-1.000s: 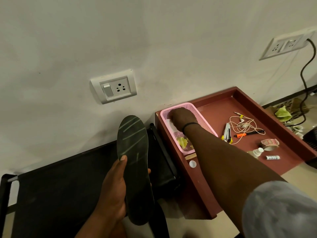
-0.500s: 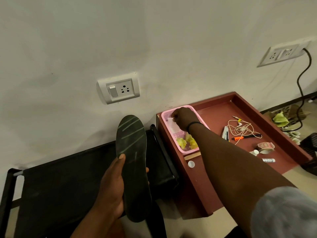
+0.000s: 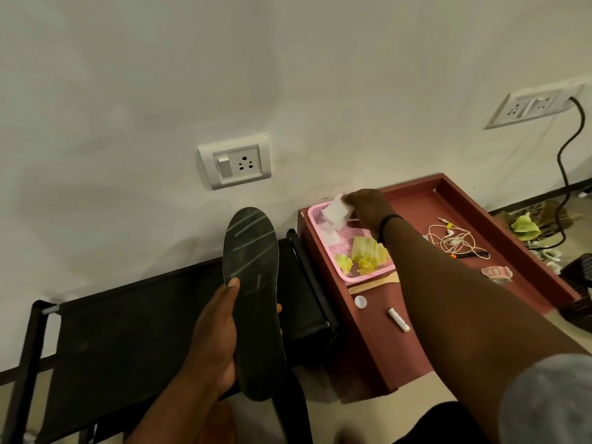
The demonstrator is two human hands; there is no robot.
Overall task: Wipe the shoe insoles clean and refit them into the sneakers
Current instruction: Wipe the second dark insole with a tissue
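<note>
We are holding a dark insole point(image 3: 251, 302) upright in our left hand point(image 3: 213, 338), thumb lying on its face — pale streaks crossing the upper part. Our right hand point(image 3: 368, 208) is pinching a white wipe point(image 3: 336, 213) just above the far end of a pink basket point(image 3: 315, 213), which is sitting in a maroon tray point(image 3: 384, 347). Yellow-green crumpled wipes point(image 3: 365, 253) are lying in the basket — white earphones point(image 3: 455, 240) resting further right.

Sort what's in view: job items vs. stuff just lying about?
In use:
- insole, gripped by left hand
- white wipe, pinched by right hand above pink basket

Lying about:
- earphones
- bottle cap
- wall socket
- yellow-green scraps in the basket
</note>
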